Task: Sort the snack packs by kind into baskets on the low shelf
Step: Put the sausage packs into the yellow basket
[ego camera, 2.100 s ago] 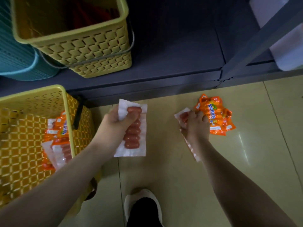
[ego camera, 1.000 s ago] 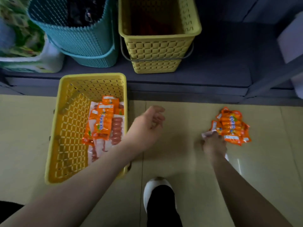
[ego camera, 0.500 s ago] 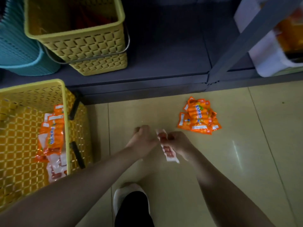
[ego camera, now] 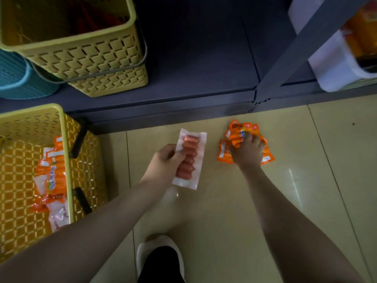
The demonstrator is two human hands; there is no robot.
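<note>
My left hand (ego camera: 166,160) grips a clear vacuum pack of small red sausages (ego camera: 190,158) by its left edge, above the floor tiles. To its right, my right hand (ego camera: 247,152) closes its fingers on a pile of orange snack packs (ego camera: 236,135) lying on the floor. A yellow mesh basket (ego camera: 67,160) stands on the floor at the left and holds several orange packs and clear sausage packs. On the low grey shelf (ego camera: 193,64) stand a yellow basket (ego camera: 87,58) with dark red packs inside and a teal basket (ego camera: 18,78) beside it.
A grey shelf post (ego camera: 289,52) rises at the right, with a white tub (ego camera: 334,66) of orange goods behind it. My black-and-white shoe (ego camera: 161,260) is on the tiles below my hands. Bare shelf surface lies right of the yellow basket.
The sausage pack passed from my right hand to my left, which now holds it out flat. My right hand moved right onto the orange packs.
</note>
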